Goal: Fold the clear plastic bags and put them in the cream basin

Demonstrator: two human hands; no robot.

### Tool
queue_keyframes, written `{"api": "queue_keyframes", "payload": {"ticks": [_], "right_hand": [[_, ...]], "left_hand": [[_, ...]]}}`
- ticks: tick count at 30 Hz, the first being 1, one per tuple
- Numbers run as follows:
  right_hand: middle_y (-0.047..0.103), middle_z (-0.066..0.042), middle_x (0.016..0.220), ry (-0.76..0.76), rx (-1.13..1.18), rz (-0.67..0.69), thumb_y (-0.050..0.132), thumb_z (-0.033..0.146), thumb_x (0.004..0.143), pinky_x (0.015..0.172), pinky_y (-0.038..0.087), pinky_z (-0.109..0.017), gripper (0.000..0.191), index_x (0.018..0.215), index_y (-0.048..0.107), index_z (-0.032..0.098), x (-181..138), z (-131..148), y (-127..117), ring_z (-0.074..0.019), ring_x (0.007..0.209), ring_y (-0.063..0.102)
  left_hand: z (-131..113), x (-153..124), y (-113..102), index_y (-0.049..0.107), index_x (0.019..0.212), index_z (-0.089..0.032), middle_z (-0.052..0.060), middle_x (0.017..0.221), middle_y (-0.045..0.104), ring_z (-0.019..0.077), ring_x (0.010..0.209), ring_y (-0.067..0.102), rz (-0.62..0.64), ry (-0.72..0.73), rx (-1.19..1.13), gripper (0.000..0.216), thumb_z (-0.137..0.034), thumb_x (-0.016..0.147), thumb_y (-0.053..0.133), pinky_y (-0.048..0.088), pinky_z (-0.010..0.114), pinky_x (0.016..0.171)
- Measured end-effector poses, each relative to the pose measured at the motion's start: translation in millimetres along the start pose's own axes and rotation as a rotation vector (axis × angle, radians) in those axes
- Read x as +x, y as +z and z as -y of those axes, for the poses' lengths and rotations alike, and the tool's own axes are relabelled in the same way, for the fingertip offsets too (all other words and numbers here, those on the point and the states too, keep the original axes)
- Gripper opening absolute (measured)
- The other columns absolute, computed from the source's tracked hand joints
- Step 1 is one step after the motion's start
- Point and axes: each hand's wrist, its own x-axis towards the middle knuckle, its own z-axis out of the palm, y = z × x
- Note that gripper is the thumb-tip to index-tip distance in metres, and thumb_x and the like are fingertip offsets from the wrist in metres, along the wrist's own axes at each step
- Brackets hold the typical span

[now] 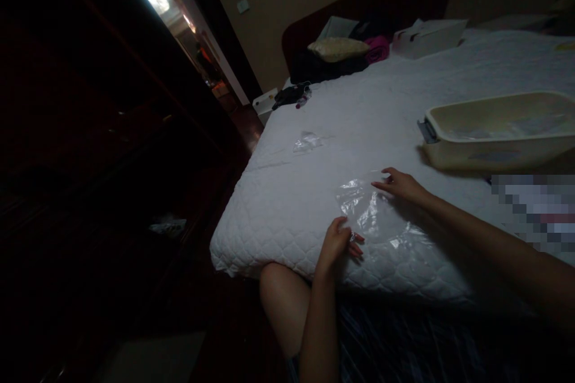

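Observation:
A clear, shiny plastic bag [371, 212] lies crinkled on the white quilted mattress [287, 209], near its front edge. Above the bag's far right side is my right hand [401, 184], with thumb and forefinger apart. My left hand [338, 242] is at the bag's near left side, its fingers loosely curved and spread from the thumb. Neither hand shows a firm grip on the plastic, though whether the fingertips touch it is hard to see. Farther back on the mattress rests a second small piece of clear plastic [308, 142].
On the right stands a cream plastic bin [494, 152] with a grey latch. A white box [429, 39], a pale cushion [339, 49] and a rolled magenta cloth [377, 49] sit by the dark headboard. Dark furniture [90, 131] fills the left, beside a doorway.

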Motion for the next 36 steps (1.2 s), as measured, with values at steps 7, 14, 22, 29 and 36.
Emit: {"api": "queue_keyframes", "payload": {"ticks": [7,14,22,29,36], "right_hand": [[0.06,-0.018,0.123,-0.383,-0.211,-0.107,0.038,0.039,0.092,0.092,0.048,-0.043,0.046,0.126,0.055,0.013,-38,16,15,-0.0295,0.11,0.059],[0.043,-0.018,0.145,-0.615,-0.367,0.033,0.031,0.055,0.093,0.108,0.032,-0.056,0.062,0.138,0.047,0.016,-71,8,59,-0.0339,0.135,0.038],[0.035,-0.017,0.151,-0.656,-0.313,0.134,0.034,0.059,0.092,0.111,0.029,-0.053,0.067,0.143,0.042,0.016,-63,-18,62,-0.0312,0.14,0.029],[0.05,-0.016,0.14,-0.566,-0.211,-0.021,0.034,0.041,0.093,0.107,0.038,-0.05,0.053,0.138,0.048,0.015,-45,1,53,-0.0304,0.131,0.045],[0.042,-0.02,0.146,-0.615,-0.354,0.043,0.034,0.045,0.094,0.109,0.034,-0.049,0.057,0.137,0.049,0.01,-48,10,69,-0.0308,0.137,0.036]], "left_hand": [[-13,-12,-7,0.055,0.123,-0.016,0.003,0.068,0.064,0.0176,0.063,0.063,-0.341,0.247,0.761,0.046,-0.042,0.085,0.056,0.052,0.03,0.066],[-18,16,-8,0.05,0.129,-0.013,0.018,0.141,0.047,0.0286,0.137,0.038,-0.221,0.817,1.28,0.04,-0.024,0.091,0.044,0.033,0.049,0.112],[-4,40,-10,0.045,0.136,-0.01,0.018,0.146,0.041,0.0276,0.14,0.034,-0.114,0.74,1.41,0.047,-0.033,0.095,0.042,0.022,0.052,0.117],[-1,36,-10,0.044,0.136,-0.008,0.019,0.147,0.039,0.0267,0.141,0.031,-0.152,0.743,1.392,0.048,-0.032,0.095,0.043,0.022,0.05,0.118],[-1,35,-9,0.043,0.137,-0.009,0.017,0.148,0.039,0.0257,0.142,0.029,-0.162,0.725,1.429,0.049,-0.034,0.096,0.04,0.019,0.05,0.119]]}}
